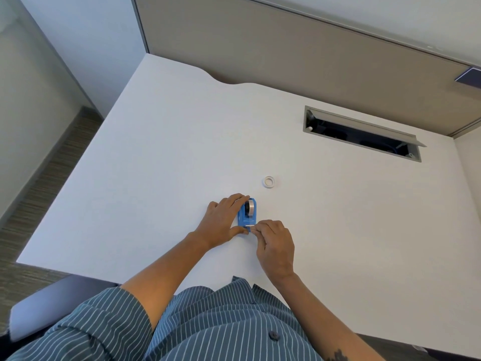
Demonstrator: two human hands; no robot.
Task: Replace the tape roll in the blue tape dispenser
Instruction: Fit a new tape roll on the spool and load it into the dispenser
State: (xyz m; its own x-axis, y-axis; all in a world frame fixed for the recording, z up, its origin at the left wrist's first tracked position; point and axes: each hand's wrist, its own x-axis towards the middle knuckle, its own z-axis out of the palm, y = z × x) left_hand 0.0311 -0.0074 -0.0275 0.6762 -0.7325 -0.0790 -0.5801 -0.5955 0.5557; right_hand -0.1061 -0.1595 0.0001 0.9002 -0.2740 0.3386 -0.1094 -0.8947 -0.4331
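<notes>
While the blue tape dispenser stood on the white desk with a tape roll seated in it, the left hand clasped its side, fingers curled over the far end. The right hand pinched its fingertips together at the near cutter end. An empty white core lay apart, beyond the dispenser.
</notes>
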